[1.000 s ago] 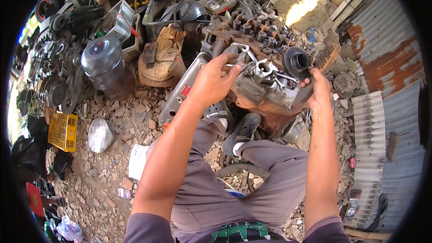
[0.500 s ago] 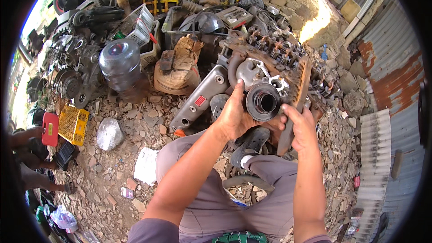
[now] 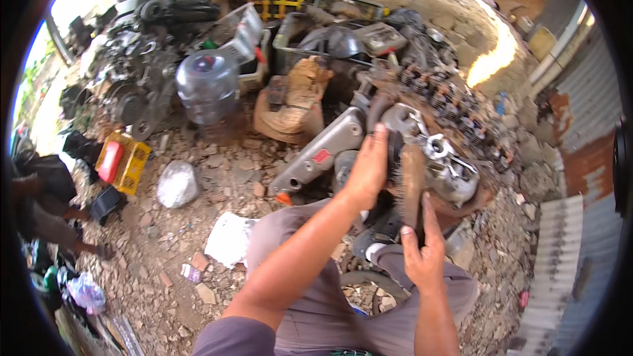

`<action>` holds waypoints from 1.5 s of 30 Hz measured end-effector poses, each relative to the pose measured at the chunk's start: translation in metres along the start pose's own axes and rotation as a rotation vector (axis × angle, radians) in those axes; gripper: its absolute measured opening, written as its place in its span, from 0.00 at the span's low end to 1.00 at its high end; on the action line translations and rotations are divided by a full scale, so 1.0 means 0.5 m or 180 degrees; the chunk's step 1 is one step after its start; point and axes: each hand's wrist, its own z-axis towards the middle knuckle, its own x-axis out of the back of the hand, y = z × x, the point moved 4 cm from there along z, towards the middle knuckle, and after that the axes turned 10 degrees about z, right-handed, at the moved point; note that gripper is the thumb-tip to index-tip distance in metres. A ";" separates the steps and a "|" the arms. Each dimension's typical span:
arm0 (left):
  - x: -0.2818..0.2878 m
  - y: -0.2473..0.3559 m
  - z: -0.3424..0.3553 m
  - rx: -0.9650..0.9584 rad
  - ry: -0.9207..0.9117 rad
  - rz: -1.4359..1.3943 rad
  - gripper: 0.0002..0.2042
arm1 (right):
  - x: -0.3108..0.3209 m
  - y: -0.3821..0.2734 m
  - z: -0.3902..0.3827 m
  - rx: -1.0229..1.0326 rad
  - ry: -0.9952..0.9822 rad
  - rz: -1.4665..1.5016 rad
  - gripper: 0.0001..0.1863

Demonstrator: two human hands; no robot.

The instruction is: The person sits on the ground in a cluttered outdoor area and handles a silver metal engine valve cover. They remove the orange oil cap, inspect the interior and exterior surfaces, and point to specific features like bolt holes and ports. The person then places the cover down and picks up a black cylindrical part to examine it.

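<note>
My left hand (image 3: 366,173) is closed round a dark, ring-shaped metal part (image 3: 395,148), seen nearly edge-on and partly hidden by my fingers. My right hand (image 3: 425,256) grips the lower end of a wire brush (image 3: 413,173) with a wooden body. The brush stands upright just right of the part, its bristles facing left toward it; whether they touch is hard to tell. Beyond my hands lie an open-ended wrench (image 3: 417,118) and a silver metal housing (image 3: 455,181) on a rusty engine head with several springs (image 3: 438,100).
A grey valve cover (image 3: 320,151) leans left of my hands. Farther left stand a large clear water bottle (image 3: 208,89), a stained sack (image 3: 290,109) and a yellow crate (image 3: 135,165) near another person's legs. Corrugated metal sheets (image 3: 560,244) line the right side, and broken stones cover the ground.
The ring-shaped part has turned from face-up to edge-on. My right hand has brought the brush from a slant to upright beside it. At far left, the red case has shifted against the yellow crate.
</note>
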 end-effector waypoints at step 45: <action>0.066 0.025 0.030 -0.0095 -0.0720 -0.0918 0.36 | -0.017 0.029 0.013 -0.0035 0.0455 0.0988 0.29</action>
